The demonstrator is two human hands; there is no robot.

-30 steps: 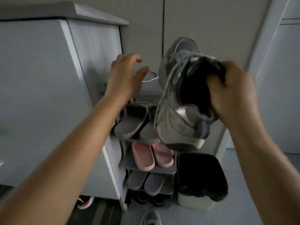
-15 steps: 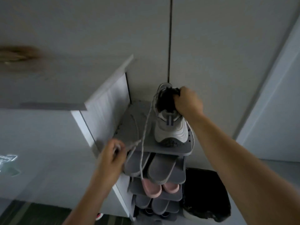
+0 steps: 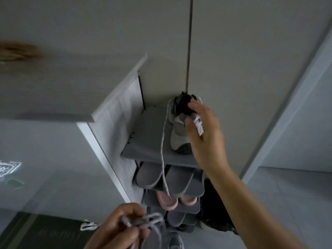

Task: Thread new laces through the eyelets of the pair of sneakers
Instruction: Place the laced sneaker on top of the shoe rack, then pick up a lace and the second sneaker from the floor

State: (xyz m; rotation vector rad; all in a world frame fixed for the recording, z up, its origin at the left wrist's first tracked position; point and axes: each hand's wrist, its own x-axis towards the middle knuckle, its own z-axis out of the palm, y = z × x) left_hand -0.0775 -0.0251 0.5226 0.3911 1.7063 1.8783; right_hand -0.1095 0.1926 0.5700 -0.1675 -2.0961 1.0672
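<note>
Sneaker [image 3: 179, 135] on shelf [image 3: 145, 141], right edge; lace [image 3: 162, 159] seemingly in left hand [image 3: 118, 229].

No text, brand or number can be read. The grey-and-white mesh sneaker [image 3: 179, 133] on the top grey fabric shelf [image 3: 147, 141] has small dark strokes on its white side panel, too blurred to read. There is a pale white line pattern [image 3: 9, 168] on the glossy grey cabinet front at far left, with no letters made out. The dark floor mat [image 3: 53, 232] at bottom left shows faint smeared marks, illegible.
</note>
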